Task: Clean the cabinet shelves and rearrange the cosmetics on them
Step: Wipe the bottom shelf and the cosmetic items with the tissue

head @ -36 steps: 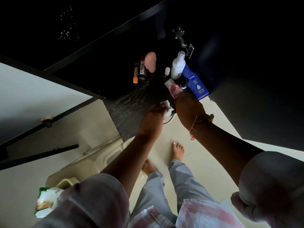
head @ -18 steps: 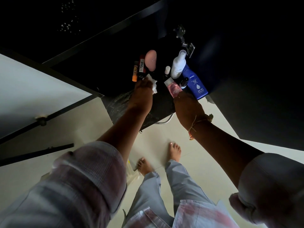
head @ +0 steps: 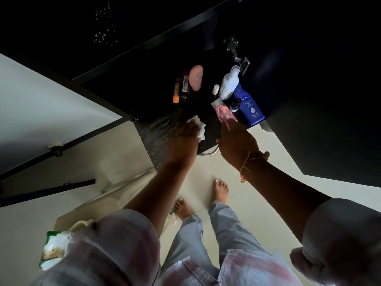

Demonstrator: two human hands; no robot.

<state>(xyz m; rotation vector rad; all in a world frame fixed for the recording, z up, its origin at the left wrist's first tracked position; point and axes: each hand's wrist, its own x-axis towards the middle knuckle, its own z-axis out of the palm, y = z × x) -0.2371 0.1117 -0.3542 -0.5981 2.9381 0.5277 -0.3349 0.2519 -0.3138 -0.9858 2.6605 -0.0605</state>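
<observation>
- Leftmost, a wipes pack (head: 54,247) lies on the floor, well apart from the shelf (head: 165,129).
- Next, the orange stick (head: 176,93) and dark tube (head: 184,85) lie side by side at the shelf's back, long axes running front to back; a pink oval case (head: 195,77) sits just beside them.
- Left hand (head: 185,139) presses a white wipe (head: 199,126) flat on the shelf front, fingers closed over it. Soft and limp, it likely bunches; hold it under the palm.
- Right hand (head: 237,141) has fingers extended, touching the pink bottle (head: 223,112); whether it grips is hard to tell in the gloom.
- That bottle looks light, smooth, perhaps slippery; take it round the body. Cap points to the back.
- Rightmost, a white bottle (head: 228,84) and blue lotion (head: 248,105) stand against it, nearly touching, caps pointing away.
</observation>
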